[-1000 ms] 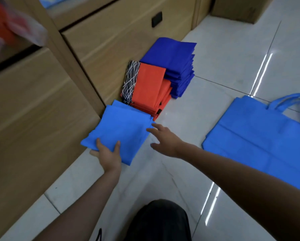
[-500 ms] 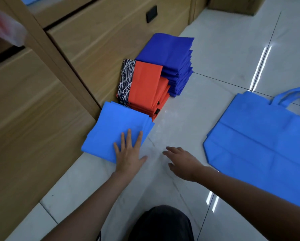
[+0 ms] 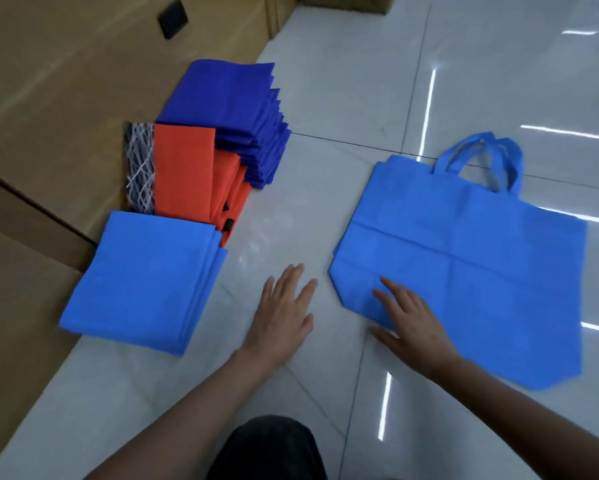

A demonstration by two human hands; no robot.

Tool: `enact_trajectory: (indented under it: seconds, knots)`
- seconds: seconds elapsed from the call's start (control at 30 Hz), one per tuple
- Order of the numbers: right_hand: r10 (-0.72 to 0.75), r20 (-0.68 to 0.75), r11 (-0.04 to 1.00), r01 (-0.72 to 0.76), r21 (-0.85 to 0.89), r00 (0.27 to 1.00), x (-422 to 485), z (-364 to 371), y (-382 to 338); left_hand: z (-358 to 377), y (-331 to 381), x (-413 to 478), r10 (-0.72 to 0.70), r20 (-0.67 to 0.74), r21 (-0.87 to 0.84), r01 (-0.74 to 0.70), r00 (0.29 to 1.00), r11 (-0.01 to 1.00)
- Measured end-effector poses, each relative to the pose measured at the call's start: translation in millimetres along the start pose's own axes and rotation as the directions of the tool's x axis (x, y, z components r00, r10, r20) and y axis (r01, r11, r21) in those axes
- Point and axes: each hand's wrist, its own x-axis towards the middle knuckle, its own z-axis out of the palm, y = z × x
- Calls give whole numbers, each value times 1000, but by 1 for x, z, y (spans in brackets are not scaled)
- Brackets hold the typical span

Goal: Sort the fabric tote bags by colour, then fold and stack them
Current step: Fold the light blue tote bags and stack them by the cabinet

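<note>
Filling most of my view, the glossy tiled floor (image 3: 464, 81) carries everything. The wooden cabinet (image 3: 48, 98) runs along it, well to the left of the unfolded light-blue tote bag (image 3: 464, 265), my reference point here.

That bag lies flat at full size, with its handles (image 3: 481, 157) at the far edge. I judge it to be light, limp non-woven fabric. It should crease readily along its visible fold lines but may slide on polished tile. I would pin one edge under a flat palm and lift the opposite edge or a corner to fold it over.

Left of the bag, against the cabinet, sit three folded piles:
- The dark-blue stack (image 3: 222, 98) is farthest.
- The orange stack (image 3: 183, 171) is in the middle, with a black-and-white patterned piece (image 3: 138, 168) on its cabinet side.
- The light-blue stack (image 3: 142, 282) is nearest and is the likely destination.

The right hand (image 3: 412, 320) rests with straight, spread fingers on the bag's near-left corner, gripping nothing. The left hand (image 3: 284, 313), also flat and empty, lies just left of that corner. It is the only thing I see between the bag and the stacks, and I cannot tell whether it touches the tile. A small black plate (image 3: 173, 19) is set in the cabinet face, far to the bag's upper left.
</note>
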Motion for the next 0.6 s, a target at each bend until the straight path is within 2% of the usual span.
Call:
enact_trajectory:
  seconds: [0.1, 0.17, 0.3, 0.37, 0.47, 0.53, 0.6]
  knots:
    - [104, 1, 992, -104, -67, 995, -33, 10, 26, 13, 31, 20, 152, 107, -171, -133, 982, 976]
    - [172, 23, 984, -171, -48, 985, -49, 15, 35, 25, 42, 31, 198, 189, -172, -166, 962, 971]
    - [176, -50, 984, -178, -25, 983, -59, 23, 41, 44, 44, 39, 273, 270, -217, -218, 923, 951]
    - [195, -68, 979, -198, -43, 978, -60, 19, 40, 49, 41, 42, 285, 252, -177, -246, 925, 953]
    - [239, -56, 968, -233, 89, 970, -59, 14, 33, 46, 42, 43, 293, 180, -126, -273, 939, 954]
    - [275, -49, 953, -265, 150, 960, -63, 8, 31, 46, 39, 45, 319, 94, -157, -302, 943, 940]
    - [272, -56, 941, -253, 224, 961, -71, 2, 30, 41, 37, 49, 298, 14, -270, -283, 954, 920]
